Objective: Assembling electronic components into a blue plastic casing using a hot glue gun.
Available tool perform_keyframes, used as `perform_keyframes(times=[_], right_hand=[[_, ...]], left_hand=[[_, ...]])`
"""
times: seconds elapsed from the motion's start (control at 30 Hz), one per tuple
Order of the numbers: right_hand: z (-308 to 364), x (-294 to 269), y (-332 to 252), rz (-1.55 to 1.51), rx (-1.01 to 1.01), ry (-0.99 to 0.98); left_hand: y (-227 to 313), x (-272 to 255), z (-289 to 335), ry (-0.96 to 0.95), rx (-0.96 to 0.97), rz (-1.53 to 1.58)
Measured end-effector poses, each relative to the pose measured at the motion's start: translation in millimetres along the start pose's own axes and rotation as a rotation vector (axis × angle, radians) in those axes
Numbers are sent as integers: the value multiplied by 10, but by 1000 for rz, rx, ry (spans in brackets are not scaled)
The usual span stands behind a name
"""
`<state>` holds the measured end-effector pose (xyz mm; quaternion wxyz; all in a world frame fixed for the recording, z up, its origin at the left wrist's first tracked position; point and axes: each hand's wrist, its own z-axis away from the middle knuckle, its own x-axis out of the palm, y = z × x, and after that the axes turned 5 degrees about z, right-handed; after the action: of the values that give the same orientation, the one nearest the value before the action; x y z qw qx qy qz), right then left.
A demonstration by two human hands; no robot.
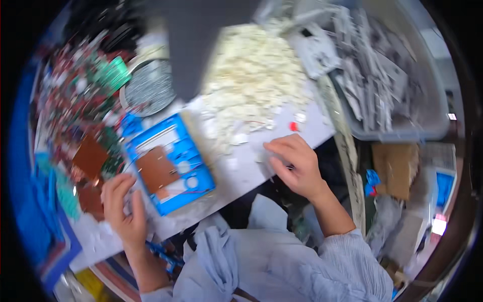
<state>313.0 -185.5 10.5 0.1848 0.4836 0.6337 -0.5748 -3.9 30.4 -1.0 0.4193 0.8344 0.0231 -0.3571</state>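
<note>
Left hand (pixel 122 214) beside blue case (pixel 193 157) (right hand (pixel 298 167) apart)

I count one blue frame (pixel 202 173), one round dish (pixel 122 102), one translucent bin (pixel 397 135) and, blur allowing, three brown boards (pixel 156 167) (pixel 90 155) (pixel 91 201).

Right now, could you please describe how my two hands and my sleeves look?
Your left hand and right hand are bare. The right sleeve is light grey-blue, loose and finely creased, ending well short of the hand. The left sleeve is a similar colour, but little of it shows.
</note>
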Motion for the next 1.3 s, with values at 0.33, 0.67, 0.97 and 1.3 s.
perform_keyframes(times=[0.33,0.67,0.97,1.3], right_hand=[[1817,-1309,1613,789,759,385],[2049,-1517,2361,477,966,412],[2000,-1549,2269,452,979,389],[2400,-1580,2097,250,865,674]], left_hand=[[27,114,366,-19,-53,60],[65,119,441,-43,-62,56],[176,262,379,-84,-76,44],[137,227,301,-113,-41,3]])
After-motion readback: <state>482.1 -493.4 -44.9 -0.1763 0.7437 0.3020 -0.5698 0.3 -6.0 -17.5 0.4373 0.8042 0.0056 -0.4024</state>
